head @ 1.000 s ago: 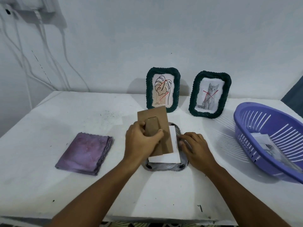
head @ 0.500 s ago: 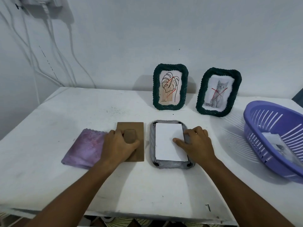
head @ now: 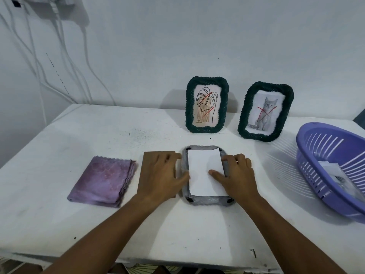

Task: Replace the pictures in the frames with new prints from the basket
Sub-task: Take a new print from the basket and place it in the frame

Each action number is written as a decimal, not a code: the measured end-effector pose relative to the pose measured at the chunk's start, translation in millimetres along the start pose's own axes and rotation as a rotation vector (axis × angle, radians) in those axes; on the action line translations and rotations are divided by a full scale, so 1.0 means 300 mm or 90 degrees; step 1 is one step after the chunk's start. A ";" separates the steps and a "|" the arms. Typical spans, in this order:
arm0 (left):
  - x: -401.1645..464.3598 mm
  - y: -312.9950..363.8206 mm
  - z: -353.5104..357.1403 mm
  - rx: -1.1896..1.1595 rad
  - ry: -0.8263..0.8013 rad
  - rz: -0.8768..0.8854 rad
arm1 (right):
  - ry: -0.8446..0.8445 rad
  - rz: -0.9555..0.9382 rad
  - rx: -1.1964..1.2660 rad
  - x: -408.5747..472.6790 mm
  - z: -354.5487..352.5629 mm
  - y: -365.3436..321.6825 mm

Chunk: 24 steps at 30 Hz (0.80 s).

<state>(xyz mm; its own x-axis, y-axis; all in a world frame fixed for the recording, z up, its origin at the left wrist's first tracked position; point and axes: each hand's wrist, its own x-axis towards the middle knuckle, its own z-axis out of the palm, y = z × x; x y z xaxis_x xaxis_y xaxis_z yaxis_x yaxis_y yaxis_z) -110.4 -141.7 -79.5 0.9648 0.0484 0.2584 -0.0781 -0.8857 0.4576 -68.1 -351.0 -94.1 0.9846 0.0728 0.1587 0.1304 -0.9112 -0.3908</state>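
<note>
A frame (head: pixel 209 200) lies face down in the middle of the table, its back open, with a white print (head: pixel 201 171) lying blank side up inside it. My right hand (head: pixel 236 176) rests on the frame's right edge, thumb on the print. My left hand (head: pixel 164 175) lies flat, fingers apart, over the brown backing board (head: pixel 152 161) just left of the frame, thumb at the frame's left edge. Two dark green frames stand against the wall: one with a leaf drawing (head: pixel 207 104), one with a cat picture (head: pixel 265 112), both crossed in red.
A purple slotted basket (head: pixel 324 155) with prints (head: pixel 333 175) inside sits at the right edge. A folded purple cloth (head: pixel 103 180) lies left of the backing board. White cables hang down the wall at the far left.
My left hand carried the brown backing board off the frame and laid it flat to the left, then let go and moved back toward the frame. The white print is now uncovered.
</note>
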 end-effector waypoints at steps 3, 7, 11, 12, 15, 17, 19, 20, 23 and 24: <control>0.014 0.044 0.039 -0.024 -0.040 0.047 | 0.006 -0.008 0.010 -0.002 0.013 0.000; 0.028 0.067 0.075 -0.050 -0.064 0.013 | 0.036 -0.035 0.014 -0.001 0.036 0.011; 0.031 0.066 0.089 -0.068 -0.075 -0.008 | 0.085 -0.077 0.014 -0.005 0.050 0.020; 0.032 0.065 0.092 -0.076 -0.075 -0.014 | 0.085 -0.079 0.018 -0.006 0.049 0.019; 0.039 0.071 0.093 -0.095 -0.072 -0.036 | 0.071 -0.081 0.038 -0.013 0.040 0.010; 0.044 0.079 0.083 -0.127 -0.063 -0.061 | 0.070 -0.087 0.064 -0.016 0.030 0.001; 0.048 0.084 0.072 -0.154 -0.059 -0.082 | 0.060 -0.102 0.095 -0.019 0.024 -0.002; 0.051 0.085 0.066 -0.168 -0.061 -0.089 | 0.056 -0.113 0.114 -0.020 0.023 -0.001; 0.064 0.098 0.037 -0.213 -0.072 -0.102 | 0.046 -0.103 0.238 -0.015 0.005 0.000; 0.070 0.102 0.025 -0.238 -0.075 -0.104 | 0.039 -0.079 0.302 -0.011 -0.010 -0.003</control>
<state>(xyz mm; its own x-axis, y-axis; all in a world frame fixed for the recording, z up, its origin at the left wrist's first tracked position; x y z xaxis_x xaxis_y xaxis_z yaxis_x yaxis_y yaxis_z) -90.7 -171.3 -66.3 0.9925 0.1022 0.0673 0.0141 -0.6412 0.7672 -71.7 -351.6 -91.7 0.9516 0.1312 0.2778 0.2983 -0.6109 -0.7333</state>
